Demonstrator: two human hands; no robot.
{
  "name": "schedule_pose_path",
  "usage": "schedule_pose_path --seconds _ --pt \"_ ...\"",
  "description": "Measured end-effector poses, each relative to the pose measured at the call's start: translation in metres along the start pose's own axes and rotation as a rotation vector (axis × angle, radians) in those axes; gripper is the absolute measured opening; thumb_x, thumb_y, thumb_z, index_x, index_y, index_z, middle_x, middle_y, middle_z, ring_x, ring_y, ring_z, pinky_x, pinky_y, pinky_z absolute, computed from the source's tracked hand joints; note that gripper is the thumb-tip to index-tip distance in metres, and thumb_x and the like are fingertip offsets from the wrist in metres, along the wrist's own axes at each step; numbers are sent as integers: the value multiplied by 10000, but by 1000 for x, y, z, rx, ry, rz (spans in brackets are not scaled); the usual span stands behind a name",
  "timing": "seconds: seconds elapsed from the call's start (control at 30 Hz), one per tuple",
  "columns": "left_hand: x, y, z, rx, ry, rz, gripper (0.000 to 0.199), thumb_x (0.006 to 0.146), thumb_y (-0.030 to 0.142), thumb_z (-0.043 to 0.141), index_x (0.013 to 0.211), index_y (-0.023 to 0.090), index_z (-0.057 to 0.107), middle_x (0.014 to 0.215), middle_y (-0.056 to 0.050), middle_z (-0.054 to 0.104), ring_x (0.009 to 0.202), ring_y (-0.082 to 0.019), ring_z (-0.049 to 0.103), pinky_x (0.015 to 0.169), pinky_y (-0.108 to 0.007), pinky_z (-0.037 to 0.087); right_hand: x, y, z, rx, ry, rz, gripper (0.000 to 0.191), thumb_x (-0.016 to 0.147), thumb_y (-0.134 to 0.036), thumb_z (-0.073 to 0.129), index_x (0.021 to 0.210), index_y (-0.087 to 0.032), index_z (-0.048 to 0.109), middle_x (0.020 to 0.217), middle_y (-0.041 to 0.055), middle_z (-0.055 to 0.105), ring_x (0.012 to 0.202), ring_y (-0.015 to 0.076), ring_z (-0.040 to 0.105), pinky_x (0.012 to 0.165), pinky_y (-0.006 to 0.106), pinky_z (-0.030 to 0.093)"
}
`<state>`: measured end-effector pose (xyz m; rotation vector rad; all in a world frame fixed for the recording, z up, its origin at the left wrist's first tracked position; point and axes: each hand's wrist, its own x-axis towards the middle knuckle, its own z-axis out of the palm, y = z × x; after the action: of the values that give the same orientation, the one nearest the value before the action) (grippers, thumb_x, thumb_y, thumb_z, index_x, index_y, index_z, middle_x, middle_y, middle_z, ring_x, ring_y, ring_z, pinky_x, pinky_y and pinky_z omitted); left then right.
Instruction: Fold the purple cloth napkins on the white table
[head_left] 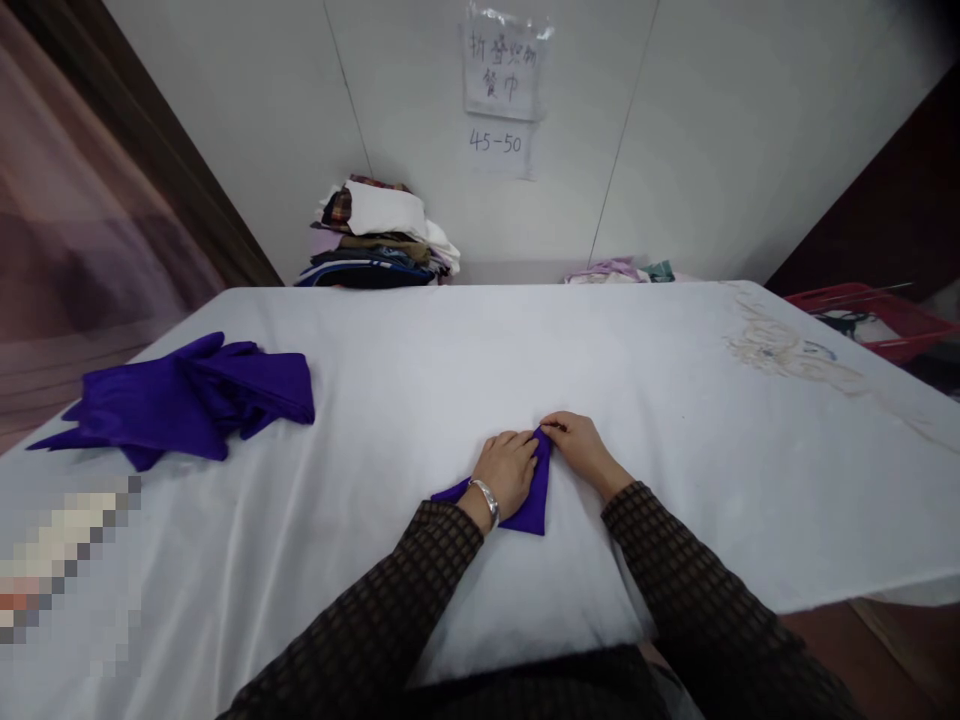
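Head view | apparently folding purple cloth (529, 508), just below centre of frame | pinching top corner with right hand (576, 442) | covering cloth with left hand (507, 470), grip indiscernible | likely required next: hold down, align corner, crease.

soft, rather dim light lay evenly over the white cloth-covered counter (600, 350), leaving faint shadows in its folds. a shiny silver-coloured metal bracelet (490, 503) glinted. darkness clipped the upper right corner; coarse pixel blocks obscured a patch at lower left.
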<state>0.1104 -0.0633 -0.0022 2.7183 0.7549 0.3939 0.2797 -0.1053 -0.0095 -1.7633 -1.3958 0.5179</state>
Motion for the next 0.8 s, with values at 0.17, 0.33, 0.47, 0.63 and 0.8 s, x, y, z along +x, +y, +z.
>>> schedule_pose_path --seconds 0.17,0.33,0.47,0.63,0.8 --pt "0 0 -1 9 4 2 335 906 226 395 1199 207 555 1273 -43 559 1129 -221 467 951 -408 384 0 1 1 -79 10 -69 168 819 -183 524 834 -210 689 846 31 692 815 172 609 776 302 445" --pt "-1 -1 0 16 1 8 336 909 231 391 1205 206 549 1269 -47 558 1128 -222 466 950 -410 383 -1 1 -2 -176 15 -113 176 828 -178 523 805 -218 694 823 32 658 799 165 585 751 293 435" --pt "-1 -1 2 19 1 13 338 909 232 392 1213 219 541 1278 -51 546 1137 -220 461 955 -408 381 -1 1 -3 -86 9 -88 171 823 -201 521 809 -222 690 821 22 677 799 165 592 769 298 435" --pt "0 -1 2 14 11 -4 344 903 226 404 1220 209 538 1305 -52 529 1153 -223 454 967 -407 379 -1 -1 0 73 36 -6 168 798 -248 508 787 -210 672 765 10 671 745 165 591 726 295 450" --pt "0 -1 1 8 7 5 359 903 218 401 1238 194 526 1313 -53 528 1154 -223 458 972 -407 380 -1 -3 2 97 49 48 168 765 -250 510 790 -204 669 733 12 664 725 172 588 706 305 457"
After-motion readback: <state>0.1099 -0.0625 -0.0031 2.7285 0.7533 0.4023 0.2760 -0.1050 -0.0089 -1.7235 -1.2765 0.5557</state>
